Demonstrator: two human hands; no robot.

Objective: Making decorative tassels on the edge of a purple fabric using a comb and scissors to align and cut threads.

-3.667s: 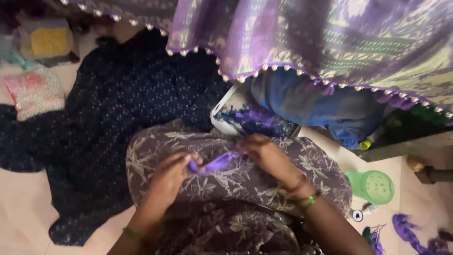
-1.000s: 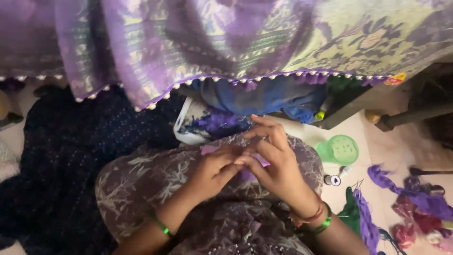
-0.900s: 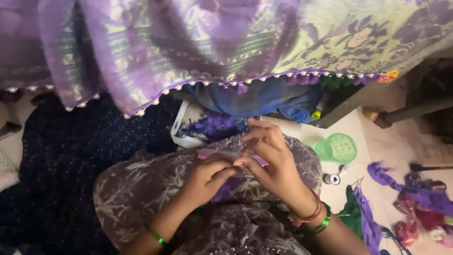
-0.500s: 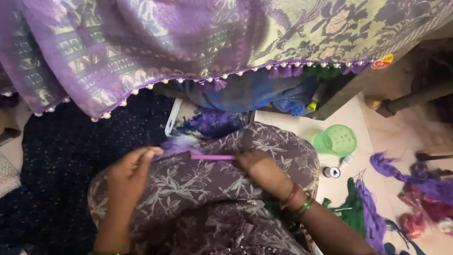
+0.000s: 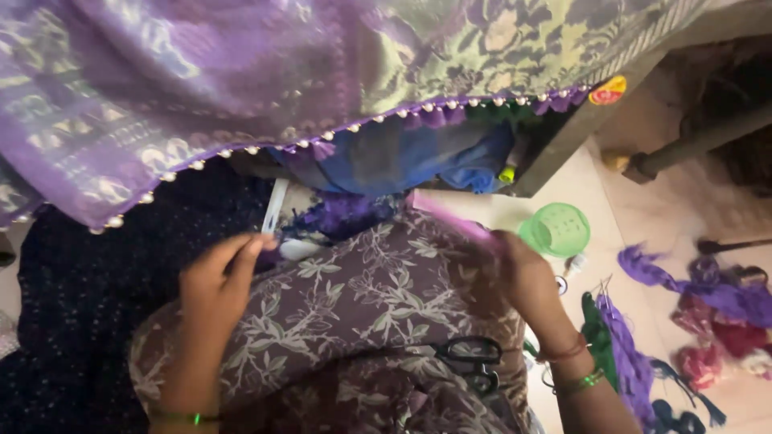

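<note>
My left hand (image 5: 219, 279) rests on my raised knee, which is covered by brown cloth with a pale leaf print (image 5: 354, 305); its fingertips pinch something small and purple near a white tray edge (image 5: 273, 207). My right hand (image 5: 521, 273) is at the knee's right side and grips a thin pink-purple strip (image 5: 450, 219) that slants up and to the left. A purple and green patterned cloth with a beaded, tasselled hem (image 5: 322, 80) hangs across the top.
Black scissors (image 5: 470, 358) lie on my lap. A green plastic cup (image 5: 556, 229) and a small thread spool (image 5: 572, 264) stand on the floor at right, beside heaps of purple, red and green threads (image 5: 708, 313). Dark dotted fabric (image 5: 72, 297) lies at left, blue cloth (image 5: 402, 157) behind.
My hands were together over the knee, then drew apart. The right hand has swung out to the right, carrying the pink-purple strip; the left has stayed near the tray.
</note>
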